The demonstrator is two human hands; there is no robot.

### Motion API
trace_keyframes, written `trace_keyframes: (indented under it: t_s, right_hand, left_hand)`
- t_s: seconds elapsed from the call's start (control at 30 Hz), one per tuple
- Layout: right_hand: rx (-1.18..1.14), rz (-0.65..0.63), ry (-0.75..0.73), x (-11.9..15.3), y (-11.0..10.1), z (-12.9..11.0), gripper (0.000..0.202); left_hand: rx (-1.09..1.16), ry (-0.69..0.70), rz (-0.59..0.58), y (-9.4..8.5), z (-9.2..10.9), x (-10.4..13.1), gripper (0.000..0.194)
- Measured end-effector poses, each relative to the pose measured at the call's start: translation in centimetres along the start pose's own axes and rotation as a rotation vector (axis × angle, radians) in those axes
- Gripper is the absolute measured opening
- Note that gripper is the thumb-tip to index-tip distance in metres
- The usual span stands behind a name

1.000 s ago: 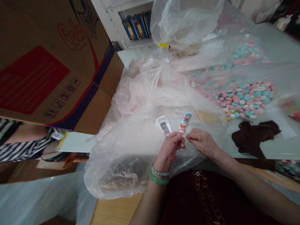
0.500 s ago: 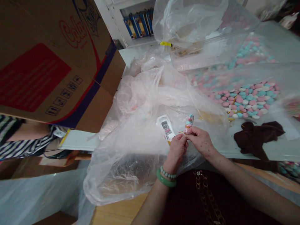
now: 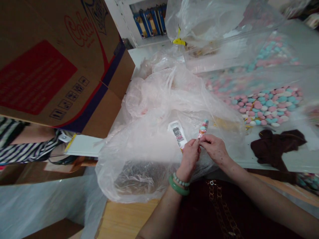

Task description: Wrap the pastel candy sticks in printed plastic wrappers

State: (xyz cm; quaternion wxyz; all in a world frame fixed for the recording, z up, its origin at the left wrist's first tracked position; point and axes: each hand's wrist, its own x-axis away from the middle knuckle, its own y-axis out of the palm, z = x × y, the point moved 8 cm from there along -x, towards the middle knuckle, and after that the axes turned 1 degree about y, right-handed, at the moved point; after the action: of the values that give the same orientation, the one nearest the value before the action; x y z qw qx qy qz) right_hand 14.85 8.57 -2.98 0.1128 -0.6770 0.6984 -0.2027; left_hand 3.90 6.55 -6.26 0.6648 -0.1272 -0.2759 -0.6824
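A small clear packet of pink, blue and white candies points up and away from my fingers. My left hand, with green beads and a bangle at the wrist, pinches the packet's lower end. Right beside it, my right hand has thumb and forefinger pressed together at the same end; the two hands' fingertips meet there. A white label card with black print lies just left of the packet, on a large crumpled clear plastic bag.
A big cardboard box fills the upper left. Loose candies lie in clear plastic at the right, above a dark brown cloth. A person's striped sleeve shows below the box. Blue boxes stand on a shelf.
The whole view has shifted slightly. Both hands stay together at the packet's lower end, and the packet leans a little more to the right.
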Motion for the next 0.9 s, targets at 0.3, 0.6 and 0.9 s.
trace_keyframes:
  t_s: [0.3, 0.6, 0.9]
  right_hand:
    - [-0.840, -0.316, 0.363, 1.0, 1.4, 1.0, 0.041]
    - [-0.237, -0.477, -0.146, 3.5, -1.1, -5.5, 0.014]
    - [0.750, -0.518, -1.046, 8.6, 0.1, -9.7, 0.020]
  left_hand:
    - [0.175, -0.127, -0.276, 1.5, -0.2, 1.1, 0.035]
    - [0.095, -0.213, -0.633, 1.6, 0.8, 3.9, 0.038]
    - [-0.959, 0.113, -0.800, 0.8, 6.4, 5.4, 0.017]
